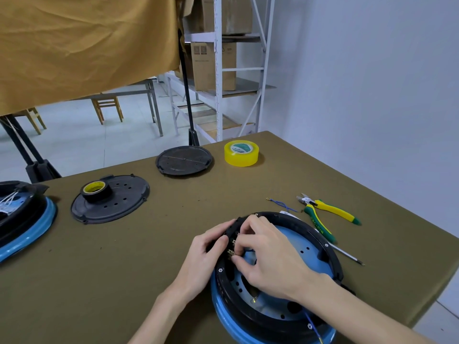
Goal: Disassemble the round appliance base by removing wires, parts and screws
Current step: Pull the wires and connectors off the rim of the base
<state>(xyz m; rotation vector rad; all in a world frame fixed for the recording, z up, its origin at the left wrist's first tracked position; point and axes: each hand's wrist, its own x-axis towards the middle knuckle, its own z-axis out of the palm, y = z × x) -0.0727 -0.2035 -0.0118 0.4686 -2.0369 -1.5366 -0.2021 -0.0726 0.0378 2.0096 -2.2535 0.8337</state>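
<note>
Olive table (139, 256), shelves behind: round base (305, 249) at 5 o'clock near edge, left hand (206, 254) gripping rim w/ curled fingers, right hand (268, 254) pinching brass terminals (232, 247) inside — wire-removal step, probably; next needs firm straight pull, pliers (327, 214) at 2 o'clock.

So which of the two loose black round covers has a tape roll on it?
The nearer left cover, bearing the black tape roll; the far cover is bare.

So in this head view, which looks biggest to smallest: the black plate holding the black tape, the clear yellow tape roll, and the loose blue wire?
1. Black plate
2. Yellow tape roll
3. Blue wire

The tape roll lies farther away, so it looks somewhat smaller than it is.
</note>
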